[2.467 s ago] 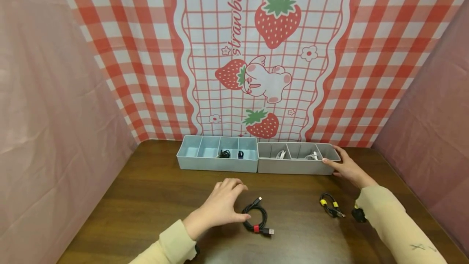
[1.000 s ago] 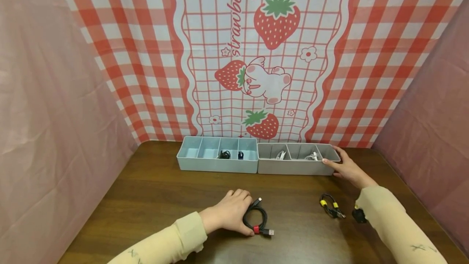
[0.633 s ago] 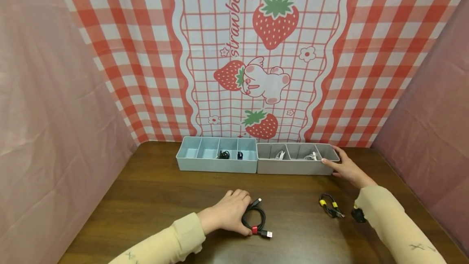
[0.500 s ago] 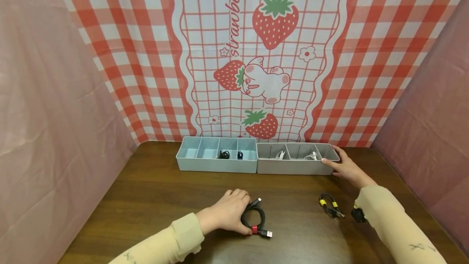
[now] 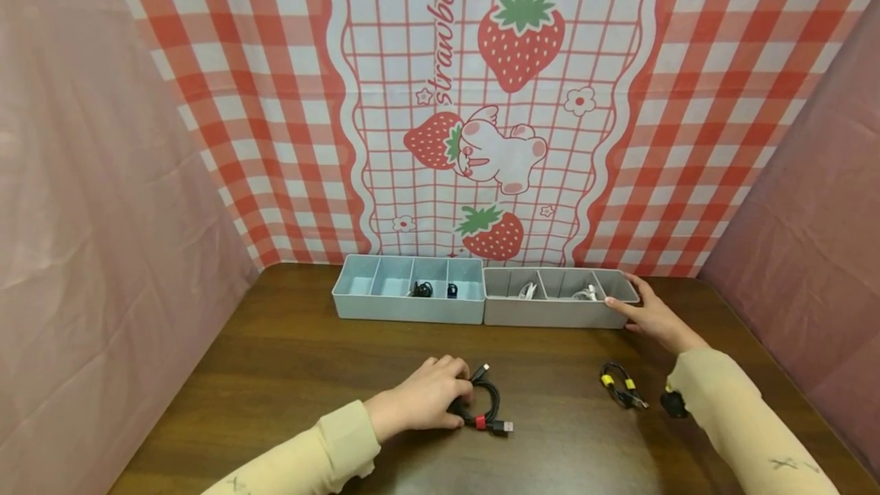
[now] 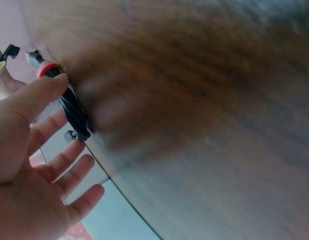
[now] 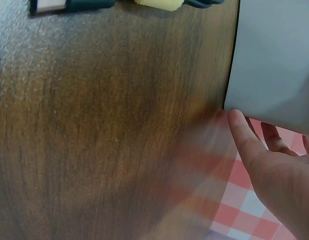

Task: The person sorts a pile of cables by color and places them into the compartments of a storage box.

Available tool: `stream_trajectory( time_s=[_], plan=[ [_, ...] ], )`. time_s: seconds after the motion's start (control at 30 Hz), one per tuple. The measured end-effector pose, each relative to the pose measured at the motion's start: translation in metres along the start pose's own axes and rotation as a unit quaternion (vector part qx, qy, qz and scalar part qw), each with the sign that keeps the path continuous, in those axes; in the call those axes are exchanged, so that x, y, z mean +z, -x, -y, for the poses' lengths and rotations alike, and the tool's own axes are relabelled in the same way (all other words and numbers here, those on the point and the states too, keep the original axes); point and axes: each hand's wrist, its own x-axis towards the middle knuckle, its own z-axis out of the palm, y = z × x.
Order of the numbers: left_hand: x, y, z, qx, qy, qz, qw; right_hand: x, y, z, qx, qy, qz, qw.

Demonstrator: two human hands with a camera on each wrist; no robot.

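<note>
- blue tray [image 5: 409,310], its front wall a barrier behind the work.
- left grip [image 5: 422,397]: thumb and finger pinch a coiled black cable [image 5: 496,402] low over or on the counter [image 5: 289,373]; probably light, springy, best held beside its red tie [image 5: 480,422].
- gray tray [image 5: 554,315], abutting blue.
- yellow-tied cable [image 5: 624,398], nearer.
- right grip [image 5: 653,319] holds gray tray's end.

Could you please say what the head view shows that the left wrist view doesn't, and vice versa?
Only the head view shows inside the grey box, with white cables, and inside the blue box, with a black cable.
Only the left wrist view shows the palm of the left hand.
Both show that hand holding the red-banded cable, plus the blue box.
</note>
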Motion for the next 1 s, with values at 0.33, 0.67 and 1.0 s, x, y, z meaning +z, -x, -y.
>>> stream_trajectory(
  time_s=[0.33,0.67,1.0],
  plan=[
    [0.003,0.002,0.002,0.045,-0.006,-0.030,0.9985,0.000,0.001,0.000,0.002,-0.004,0.004,1.0000],
    [-0.006,0.002,0.002,0.072,-0.024,-0.110,0.9910,-0.001,0.003,0.002,0.005,0.002,0.000,1.0000],
    [-0.014,0.001,0.003,0.089,-0.074,-0.162,0.9801,0.000,0.002,0.003,0.005,0.004,0.001,1.0000]
  ],
)
